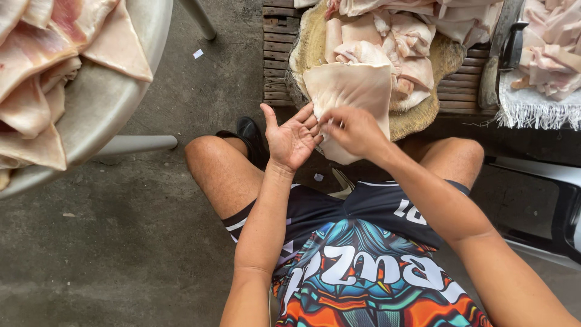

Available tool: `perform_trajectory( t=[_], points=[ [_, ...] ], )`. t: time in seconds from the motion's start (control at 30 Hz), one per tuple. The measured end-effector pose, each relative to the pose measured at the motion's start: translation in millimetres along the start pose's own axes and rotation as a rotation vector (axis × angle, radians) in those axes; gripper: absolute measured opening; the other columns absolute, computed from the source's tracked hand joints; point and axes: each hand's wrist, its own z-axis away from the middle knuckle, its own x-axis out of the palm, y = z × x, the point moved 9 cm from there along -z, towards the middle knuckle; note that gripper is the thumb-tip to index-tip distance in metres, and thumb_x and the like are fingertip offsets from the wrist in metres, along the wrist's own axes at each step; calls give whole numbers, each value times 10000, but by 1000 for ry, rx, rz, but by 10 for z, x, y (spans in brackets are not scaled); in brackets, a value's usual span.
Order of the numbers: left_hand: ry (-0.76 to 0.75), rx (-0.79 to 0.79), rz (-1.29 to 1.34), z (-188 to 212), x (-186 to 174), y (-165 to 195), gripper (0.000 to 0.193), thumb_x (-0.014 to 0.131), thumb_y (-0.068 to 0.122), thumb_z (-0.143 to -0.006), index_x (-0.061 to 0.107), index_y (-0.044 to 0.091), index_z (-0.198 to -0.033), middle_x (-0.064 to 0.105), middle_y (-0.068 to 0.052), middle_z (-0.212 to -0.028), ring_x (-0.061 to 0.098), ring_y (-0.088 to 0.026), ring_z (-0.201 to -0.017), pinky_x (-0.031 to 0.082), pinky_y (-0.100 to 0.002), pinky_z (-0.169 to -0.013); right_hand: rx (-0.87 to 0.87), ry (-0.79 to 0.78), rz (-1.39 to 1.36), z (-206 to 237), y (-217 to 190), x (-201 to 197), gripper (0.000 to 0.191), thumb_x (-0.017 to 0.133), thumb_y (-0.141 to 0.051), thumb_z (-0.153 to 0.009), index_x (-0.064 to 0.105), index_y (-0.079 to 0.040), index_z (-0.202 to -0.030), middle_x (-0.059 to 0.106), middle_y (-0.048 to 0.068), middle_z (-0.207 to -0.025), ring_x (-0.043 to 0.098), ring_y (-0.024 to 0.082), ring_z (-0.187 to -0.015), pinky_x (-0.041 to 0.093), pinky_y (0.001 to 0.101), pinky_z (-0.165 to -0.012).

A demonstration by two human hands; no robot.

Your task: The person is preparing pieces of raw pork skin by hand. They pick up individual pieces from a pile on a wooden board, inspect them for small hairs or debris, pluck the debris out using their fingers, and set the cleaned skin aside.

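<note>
Seated person viewed from above, bare knees apart, patterned shirt at 6 o'clock. Left hand (293, 138) sits just left of frame centre, palm up, fingers spread and loose, gripping nothing; its fingertips lie just beside the lower edge of a pale sheet of pork skin (351, 91). Right hand (354, 130) is immediately at 3 o'clock of the left hand, knuckles up, fingers curled and pinching the lower edge of that same sheet. Whether the left fingertips actually touch the sheet cannot be told.

The sheet of pork skin drapes from a round wooden chopping block (423, 118) toward the person's lap, at 12 o'clock of both hands. More pale meat pieces (399, 36) are heaped on the block behind the sheet. The block rests on a slatted wooden bench (275, 48).

At 2 o'clock, a cleaver (499, 54) lies on the bench beside the block, with a further pile of skin on a fringed white cloth (532, 109). At 9 to 10 o'clock, a large metal basin (115, 97) holds more slabs of skin. A black shoe (251, 136) rests on the concrete floor (121, 242) beside the left knee
</note>
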Motion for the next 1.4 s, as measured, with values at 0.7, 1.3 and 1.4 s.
perform_trajectory(
  t=[0.7,1.3,1.4],
  points=[
    [438,323,-1239,637,407,219,632,888,61,-791,540,22,-1317,595,-80,-1118,673,-114,-897,624,-241,-771,341,-222,-787,339,116,352,278,668,-189,-989,710,-8,-1196,735,15,-894,669,69,-765,566,241,-655],
    [742,-39,-2430,689,-95,374,168,766,289,-900,804,192,-1032,690,-135,-1236,678,-375,-1077,559,-473,-906,212,-3,115,278,-32,-334,208,667,-277,-965,750,-125,-1080,780,89,-947,749,236,-808,564,391,-761],
    [640,39,-2615,578,-28,268,205,802,290,-813,807,164,-975,624,-187,-1324,599,-453,-1159,520,-519,-893,157,23,42,65,-22,-356,211,697,-277,-958,734,-99,-1066,759,101,-936,734,264,-802,557,401,-749]
  ],
)
